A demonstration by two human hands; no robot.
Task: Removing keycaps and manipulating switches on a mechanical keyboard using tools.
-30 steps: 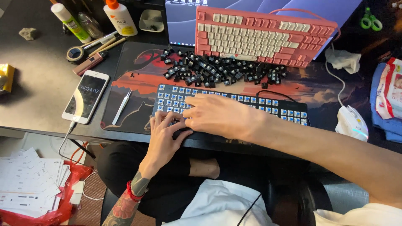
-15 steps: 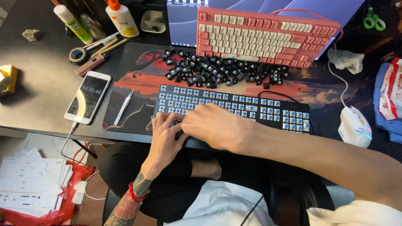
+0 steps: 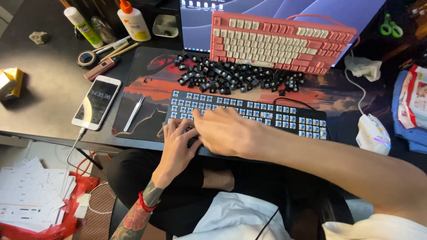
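The black keyboard (image 3: 249,113) — stripped of caps, blue switches bared — is laid on the table (image 3: 49,84) at its near edge. The left hand (image 3: 180,144) is spread flat on its lower-left corner; the right hand (image 3: 227,131) is pressed over it, fingers curled, pinching nothing visible. Loose black keycaps (image 3: 235,78) are heaped just behind.

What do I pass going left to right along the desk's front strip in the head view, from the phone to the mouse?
White phone → silver tweezers → left hand on the stripped black keyboard → right hand on the same keyboard → white mouse.
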